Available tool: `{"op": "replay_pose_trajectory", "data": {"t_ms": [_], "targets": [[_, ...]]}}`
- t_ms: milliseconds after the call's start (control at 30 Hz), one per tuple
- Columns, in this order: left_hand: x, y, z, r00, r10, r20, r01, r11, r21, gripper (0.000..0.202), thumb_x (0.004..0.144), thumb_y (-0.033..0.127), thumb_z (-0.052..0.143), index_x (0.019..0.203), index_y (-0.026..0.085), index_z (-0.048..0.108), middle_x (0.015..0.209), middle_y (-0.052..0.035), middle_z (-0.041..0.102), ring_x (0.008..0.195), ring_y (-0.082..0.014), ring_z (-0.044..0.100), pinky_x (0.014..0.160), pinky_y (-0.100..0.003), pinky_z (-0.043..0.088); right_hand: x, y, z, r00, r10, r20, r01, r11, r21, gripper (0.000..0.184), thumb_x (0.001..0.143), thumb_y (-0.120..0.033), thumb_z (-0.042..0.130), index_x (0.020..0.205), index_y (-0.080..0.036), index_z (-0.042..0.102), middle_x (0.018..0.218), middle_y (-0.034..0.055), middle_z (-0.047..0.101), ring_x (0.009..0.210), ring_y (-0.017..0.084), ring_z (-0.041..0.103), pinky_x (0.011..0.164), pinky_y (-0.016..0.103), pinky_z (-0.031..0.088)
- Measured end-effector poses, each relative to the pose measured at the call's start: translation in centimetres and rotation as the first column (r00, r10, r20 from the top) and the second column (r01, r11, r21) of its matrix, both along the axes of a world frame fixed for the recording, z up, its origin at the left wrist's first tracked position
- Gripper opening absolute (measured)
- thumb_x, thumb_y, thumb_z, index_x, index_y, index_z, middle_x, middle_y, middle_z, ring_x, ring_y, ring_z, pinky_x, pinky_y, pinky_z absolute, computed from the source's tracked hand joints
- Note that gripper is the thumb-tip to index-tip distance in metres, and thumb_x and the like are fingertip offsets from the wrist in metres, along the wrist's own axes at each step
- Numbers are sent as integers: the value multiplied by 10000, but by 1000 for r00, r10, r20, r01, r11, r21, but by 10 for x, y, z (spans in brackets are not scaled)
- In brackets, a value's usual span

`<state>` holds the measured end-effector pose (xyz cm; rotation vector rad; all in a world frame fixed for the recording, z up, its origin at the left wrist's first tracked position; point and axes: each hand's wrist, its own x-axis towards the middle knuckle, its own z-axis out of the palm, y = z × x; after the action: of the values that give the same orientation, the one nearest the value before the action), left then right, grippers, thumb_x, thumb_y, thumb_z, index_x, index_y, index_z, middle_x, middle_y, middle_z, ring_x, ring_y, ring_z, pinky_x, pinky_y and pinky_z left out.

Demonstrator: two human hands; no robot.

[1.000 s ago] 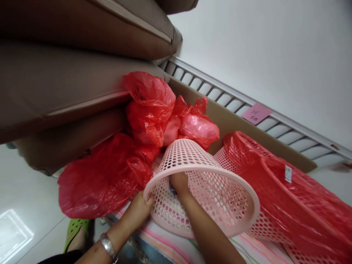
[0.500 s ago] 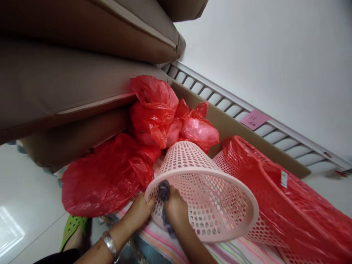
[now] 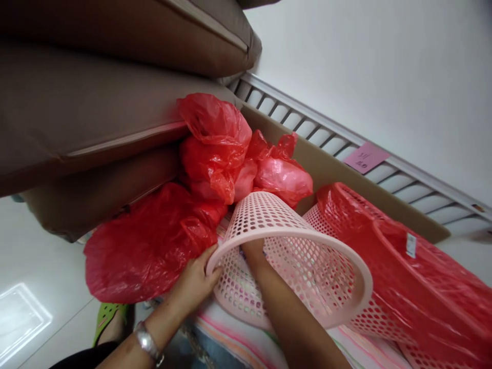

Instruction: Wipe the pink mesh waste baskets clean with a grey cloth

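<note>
Cushions point(image 3: 126, 107) rise in a stack at far left, with a shoe point(image 3: 109, 319) on the floor point(image 3: 57, 271) below. Beside them a red bag point(image 3: 146, 251) slumps low, which we judge keeps it out of our arms' way. Our left grip point(image 3: 198, 277) is closed on the near rim of the pink basket point(image 3: 269, 218), probably to stop it rolling. Red bundles point(image 3: 215, 154) sit behind; we cannot tell whether they touch it. Our right grip point(image 3: 253, 248) reaches inside the basket; its fingers are hidden, so we cannot tell whether they are clenched or loose. A bluish scrap point(image 3: 242, 252) beside it shows too little for us to name. The basket lies on its side on a striped cloth point(image 3: 230, 333), mouth toward us, a pose that seems to suit a whole forearm passing in. Farther right, a pink note point(image 3: 367, 156) rests on the railing point(image 3: 307, 125), its writing exposed. Last, pink mesh point(image 3: 378, 318) shows under red plastic point(image 3: 415, 277), wrapped perhaps for protection.
</note>
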<state>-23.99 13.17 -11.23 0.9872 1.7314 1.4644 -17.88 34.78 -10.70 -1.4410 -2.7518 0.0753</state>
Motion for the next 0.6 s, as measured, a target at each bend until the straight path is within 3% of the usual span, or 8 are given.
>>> {"op": "replay_pose_trajectory", "data": {"t_ms": [133,267,400,500,600], "targets": [[-3,5,-7,1000,-7,11,7,1000,-23,321,811,248,416,934,100,674,897,-135,721,879,-244,661,783,-308,484,18,-34,2,998,-30,50,28,999,40,300,885,-185,386,1137,-132,541,1072,156,617,1009,249,582,827,346,425],[0,7,-13,999,6,32,-6,1000,-5,350,803,254,423,1001,81,654,947,-144,714,935,-251,650,825,-312,470,55,-107,-2,996,38,80,-40,999,30,405,781,-114,412,1177,-156,486,987,104,634,863,216,626,713,288,438],[2,5,-14,999,7,44,-5,999,-43,364,819,293,403,863,57,676,793,-159,717,759,-270,670,689,-334,491,87,-161,-7,983,109,146,-109,994,-6,523,642,-28,438,1143,-162,504,1036,107,604,921,228,606,750,290,431],[2,4,-16,998,-22,62,22,1000,8,309,809,255,419,891,102,674,857,-119,722,838,-241,661,739,-303,488,84,-151,-5,990,58,129,-58,998,-5,475,697,-46,427,1153,-155,503,986,107,611,874,237,618,716,306,440],[1,5,-16,995,-60,82,55,996,65,287,796,220,428,918,126,671,896,-93,718,933,-227,638,836,-297,467,56,-106,-1,998,-30,54,29,999,27,342,834,-128,382,1151,-142,509,921,114,622,804,242,627,686,340,453]]}}
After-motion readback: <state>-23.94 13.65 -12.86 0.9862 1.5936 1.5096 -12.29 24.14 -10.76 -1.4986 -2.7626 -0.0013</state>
